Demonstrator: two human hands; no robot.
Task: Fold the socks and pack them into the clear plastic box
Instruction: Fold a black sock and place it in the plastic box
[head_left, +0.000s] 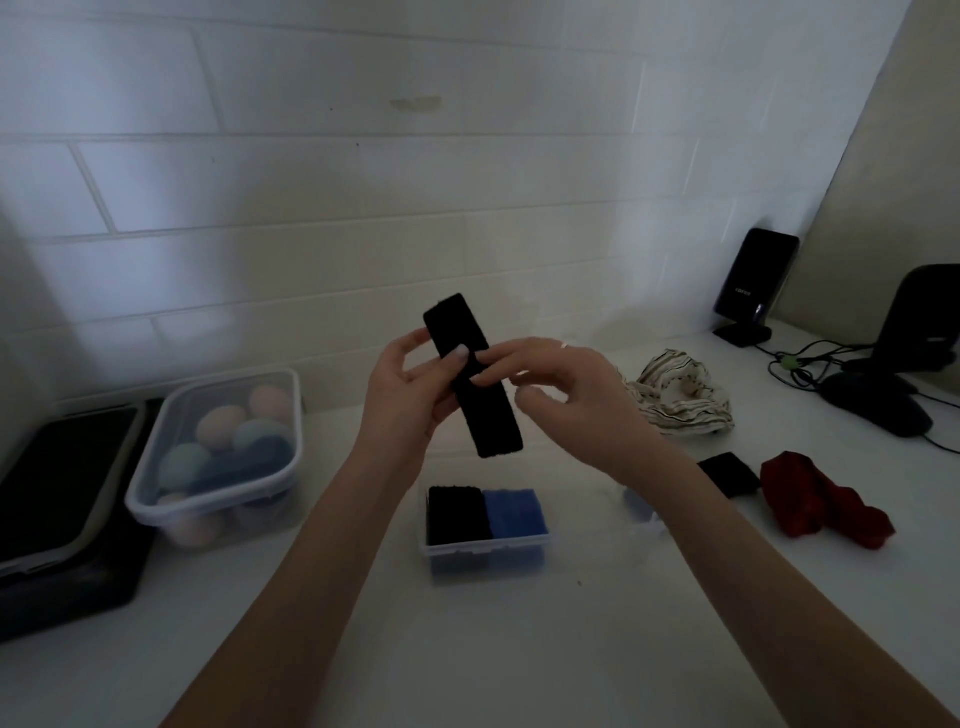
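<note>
Up above the white table, held in the air by both hands: one long black sock, flat like a strip. Long way tilted, top end pointing up and a bit left toward the tiled wall, bottom end pointing down and a bit right, hanging over the clear plastic box. Left hand curled round the sock's middle, thumb pressed on the front. Right hand just beside it, fingertips pinching the sock near the same spot, other fingers loosely bent. Down in the box, side by side: a folded black sock on the left, a folded blue sock on the right. Off to the right on the table: a small black sock, a crumpled red sock, a striped pale cloth. Far left: a bigger clear tub full of soft-colored balls.
</note>
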